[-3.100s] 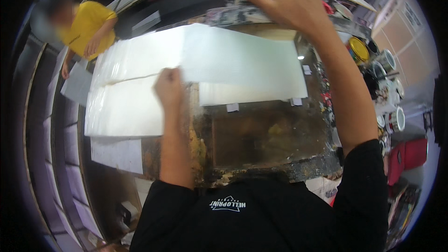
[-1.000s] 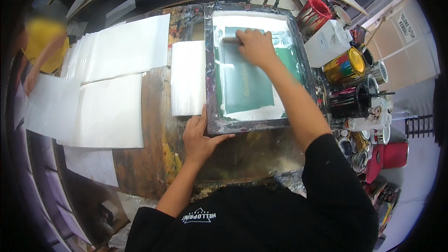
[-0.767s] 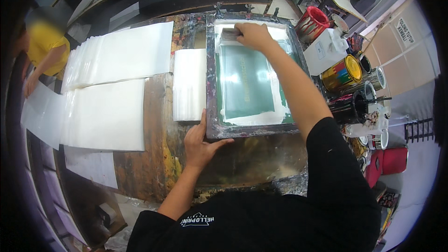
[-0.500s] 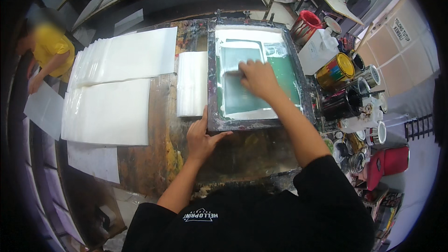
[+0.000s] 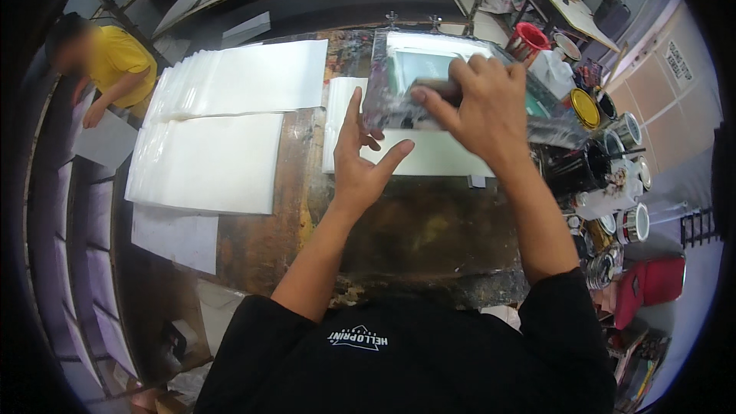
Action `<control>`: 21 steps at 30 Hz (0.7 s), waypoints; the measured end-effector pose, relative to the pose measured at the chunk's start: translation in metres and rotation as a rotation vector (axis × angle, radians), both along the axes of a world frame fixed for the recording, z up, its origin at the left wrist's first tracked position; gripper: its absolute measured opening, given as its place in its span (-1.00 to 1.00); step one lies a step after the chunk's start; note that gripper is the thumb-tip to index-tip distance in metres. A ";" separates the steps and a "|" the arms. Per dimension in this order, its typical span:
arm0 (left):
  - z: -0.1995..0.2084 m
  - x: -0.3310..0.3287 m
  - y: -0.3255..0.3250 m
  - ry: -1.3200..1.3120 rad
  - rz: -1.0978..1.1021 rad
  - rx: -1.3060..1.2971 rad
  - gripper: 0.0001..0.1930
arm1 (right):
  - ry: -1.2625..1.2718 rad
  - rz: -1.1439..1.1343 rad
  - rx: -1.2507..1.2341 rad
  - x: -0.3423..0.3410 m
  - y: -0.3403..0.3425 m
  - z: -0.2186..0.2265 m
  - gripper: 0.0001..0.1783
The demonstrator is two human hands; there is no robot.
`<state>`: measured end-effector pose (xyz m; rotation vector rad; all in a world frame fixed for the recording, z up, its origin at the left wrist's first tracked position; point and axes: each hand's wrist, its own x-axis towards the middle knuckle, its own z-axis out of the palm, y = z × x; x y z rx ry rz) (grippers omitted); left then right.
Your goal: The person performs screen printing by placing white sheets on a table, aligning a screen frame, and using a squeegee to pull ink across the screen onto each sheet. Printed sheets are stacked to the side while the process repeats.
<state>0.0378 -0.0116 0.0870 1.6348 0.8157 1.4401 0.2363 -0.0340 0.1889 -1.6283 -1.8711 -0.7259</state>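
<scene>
From here I see the framed screen (image 5: 414, 69) at one o'clock, its near edge seemingly tilted up, perhaps to clear the pale sheet (image 5: 445, 155) below. My right hand (image 5: 491, 100) curls round a dark squeegee (image 5: 440, 89); my left hand (image 5: 362, 155), spread open, grips nothing visible. Paper stacks (image 5: 218, 126) lie toward ten o'clock, likely within reach.

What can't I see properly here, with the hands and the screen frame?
All in the head view:
- Dark tool: partly hidden by the right hand.
- Pale sheet: its far part is covered by the screen frame.
- The frame's near edge: too blurred to see clearly.
- Left hand: blur hides whether its fingertips touch the frame.
- Black can: its inside is too small and dark.
</scene>
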 end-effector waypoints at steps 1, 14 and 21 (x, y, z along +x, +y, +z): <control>-0.007 -0.008 0.006 0.212 0.068 0.020 -0.28 | 0.000 0.013 0.013 0.004 0.008 0.013 -0.37; -0.075 -0.039 0.025 0.888 0.334 -0.063 -0.74 | 0.133 -0.010 -0.013 0.017 0.063 0.079 -0.14; -0.012 -0.029 0.057 0.383 0.333 -0.197 -0.75 | 0.150 0.015 -0.035 0.021 0.063 0.076 -0.15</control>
